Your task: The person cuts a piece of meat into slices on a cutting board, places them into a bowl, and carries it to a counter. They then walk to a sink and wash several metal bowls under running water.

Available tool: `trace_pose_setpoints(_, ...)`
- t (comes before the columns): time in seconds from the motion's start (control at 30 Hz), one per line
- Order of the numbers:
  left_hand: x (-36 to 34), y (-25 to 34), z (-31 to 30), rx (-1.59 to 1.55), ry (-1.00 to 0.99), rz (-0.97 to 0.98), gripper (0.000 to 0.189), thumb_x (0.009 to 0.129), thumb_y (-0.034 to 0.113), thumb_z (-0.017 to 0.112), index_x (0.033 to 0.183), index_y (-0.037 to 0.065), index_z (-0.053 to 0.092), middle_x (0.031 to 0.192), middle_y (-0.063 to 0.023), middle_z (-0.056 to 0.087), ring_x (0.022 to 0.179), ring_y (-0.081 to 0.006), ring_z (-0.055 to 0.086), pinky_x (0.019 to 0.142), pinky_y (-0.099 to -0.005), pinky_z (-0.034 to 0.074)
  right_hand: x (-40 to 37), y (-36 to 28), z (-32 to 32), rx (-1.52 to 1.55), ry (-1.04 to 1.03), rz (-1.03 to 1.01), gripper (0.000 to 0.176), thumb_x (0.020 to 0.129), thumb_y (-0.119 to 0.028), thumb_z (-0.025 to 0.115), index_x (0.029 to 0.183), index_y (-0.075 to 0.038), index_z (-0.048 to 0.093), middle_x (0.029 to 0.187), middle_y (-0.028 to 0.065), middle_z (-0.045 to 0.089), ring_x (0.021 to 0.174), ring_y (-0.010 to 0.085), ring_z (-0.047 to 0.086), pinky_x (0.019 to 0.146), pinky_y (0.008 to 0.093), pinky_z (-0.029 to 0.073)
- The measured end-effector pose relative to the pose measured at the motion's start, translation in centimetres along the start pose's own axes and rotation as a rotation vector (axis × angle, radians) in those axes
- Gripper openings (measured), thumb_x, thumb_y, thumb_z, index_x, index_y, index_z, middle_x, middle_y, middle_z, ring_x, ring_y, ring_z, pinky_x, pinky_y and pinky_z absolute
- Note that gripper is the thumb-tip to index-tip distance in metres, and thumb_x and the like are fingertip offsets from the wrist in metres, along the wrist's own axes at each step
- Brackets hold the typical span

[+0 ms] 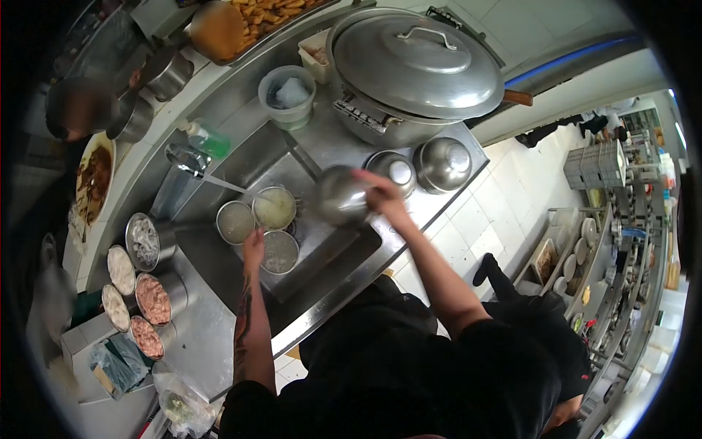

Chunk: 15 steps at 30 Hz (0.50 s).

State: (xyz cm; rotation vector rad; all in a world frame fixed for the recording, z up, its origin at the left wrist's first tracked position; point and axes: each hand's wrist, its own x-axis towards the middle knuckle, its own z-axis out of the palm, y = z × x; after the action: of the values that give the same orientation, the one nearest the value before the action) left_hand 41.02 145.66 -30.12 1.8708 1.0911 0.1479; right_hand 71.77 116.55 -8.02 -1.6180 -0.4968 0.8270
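Observation:
My right hand (382,196) has its fingers closed on the rim of a steel bowl (340,196), blurred by motion, above the right part of the sink (314,274). Down in the sink, my left hand (254,247) touches the round metal containers, its fingers partly hidden. Three of these stand together: one with cloudy liquid (236,222), one with yellowish liquid (275,208) and a third (280,252) filled with greyish liquid. Water runs from the faucet (187,160) into the yellowish one. Two upturned steel bowls (443,164) sit on the counter to the right.
A large lidded pot (417,66) stands at the back right, beside a plastic tub (287,97). Green soap (208,140) is behind the faucet. Containers of meat (153,298) line the left counter. Another person (541,314) is close on the right.

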Motion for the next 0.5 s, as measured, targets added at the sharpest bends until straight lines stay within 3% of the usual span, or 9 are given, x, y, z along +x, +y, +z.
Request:
trace_pose_setpoints(0.07,-2.7,-5.1,0.4,-0.031,-0.022,-0.101,0.041,0.103,0.037,0.055,0.113,-0.001,0.068,0.102,-0.0187,0.072,0.094,-0.0242,0.068,0.085,-0.0363,0.050,-3.5,-1.8,-8.7,-0.011,0.269,-0.049,0.044,0.096,-0.013,0.054,0.139,-0.008,0.059,0.104,-0.0010,0.067,0.074,0.0066,0.055,0.066,0.0231,0.044)
trace_pose_setpoints(0.17,-6.4,-5.4,0.3,0.044,-0.045,-0.237,0.040,0.102,0.036,0.055,0.115,0.000,0.068,0.102,-0.0194,0.072,0.096,-0.0248,0.069,0.086,-0.0375,0.050,-4.6,-1.6,-20.2,0.013,0.490,-0.047,0.052,0.105,-0.041,0.049,0.141,-0.004,0.055,0.128,0.0093,0.062,0.120,0.0189,0.055,0.102,0.0326,0.042)
trace_pose_setpoints(0.23,-7.8,-3.3,0.8,-0.013,-0.042,-0.268,0.037,0.100,0.034,0.057,0.117,0.003,0.068,0.102,-0.0199,0.072,0.094,-0.0279,0.070,0.084,-0.0383,0.051,-1.8,1.1,-25.0,-0.241,0.490,0.035,0.055,0.101,-0.039,0.058,0.140,0.000,0.055,0.134,0.0126,0.058,0.121,0.0210,0.055,0.106,0.0342,0.040)
trace_pose_setpoints(0.27,-8.0,-2.9,1.3,0.037,-0.047,-0.210,0.035,0.100,0.032,0.057,0.117,0.004,0.068,0.104,-0.0203,0.072,0.094,-0.0296,0.071,0.083,-0.0392,0.052,-0.9,2.5,-25.6,-0.834,0.602,0.129,0.059,0.096,-0.045,0.066,0.140,-0.006,0.057,0.136,0.0206,0.054,0.126,0.0262,0.052,0.103,0.0382,0.041)
trace_pose_setpoints(0.3,-7.7,-2.5,1.9,0.088,-0.060,-0.144,0.033,0.099,0.030,0.058,0.117,0.005,0.068,0.105,-0.0207,0.072,0.095,-0.0312,0.071,0.083,-0.0402,0.053,0.5,5.9,-27.7,-0.732,0.564,0.074,0.057,0.096,-0.044,0.066,0.136,-0.005,0.060,0.143,0.0236,0.049,0.132,0.0290,0.048,0.108,0.0392,0.039)
trace_pose_setpoints(0.37,-6.6,-2.4,3.3,0.064,-0.037,-0.056,0.028,0.096,0.024,0.059,0.115,0.007,0.069,0.104,-0.0204,0.071,0.096,-0.0349,0.069,0.083,-0.0433,0.053,1.2,6.3,-27.3,-0.435,0.561,0.141,0.053,0.094,-0.041,0.068,0.132,-0.004,0.062,0.143,0.0199,0.051,0.130,0.0300,0.050,0.106,0.0387,0.041)
trace_pose_setpoints(0.4,-5.8,-1.6,3.4,0.152,-0.015,-0.037,0.026,0.094,0.022,0.060,0.113,0.006,0.069,0.102,-0.0207,0.071,0.096,-0.0366,0.068,0.084,-0.0453,0.053,0.6,6.0,-25.6,-0.859,0.754,-0.034,0.051,0.093,-0.036,0.071,0.131,-0.004,0.062,0.137,0.0196,0.057,0.122,0.0302,0.056,0.100,0.0384,0.046)
trace_pose_setpoints(0.47,-2.8,-0.9,3.2,0.257,0.146,0.072,0.026,0.090,0.018,0.061,0.111,0.004,0.068,0.100,-0.0222,0.069,0.097,-0.0406,0.066,0.084,-0.0486,0.052,-1.1,3.9,-21.7,-1.080,0.818,-0.398,0.038,0.093,-0.020,0.072,0.126,-0.003,0.065,0.128,0.0194,0.063,0.119,0.0305,0.060,0.100,0.0402,0.047)
trace_pose_setpoints(0.5,-1.0,-1.5,2.9,0.279,0.293,0.153,0.027,0.088,0.017,0.061,0.110,0.002,0.066,0.100,-0.0234,0.068,0.098,-0.0429,0.064,0.083,-0.0501,0.052,-2.0,1.8,-18.3,-0.999,0.802,-0.364,0.032,0.095,-0.013,0.068,0.124,-0.002,0.066,0.122,0.0173,0.066,0.116,0.0280,0.061,0.100,0.0387,0.047)
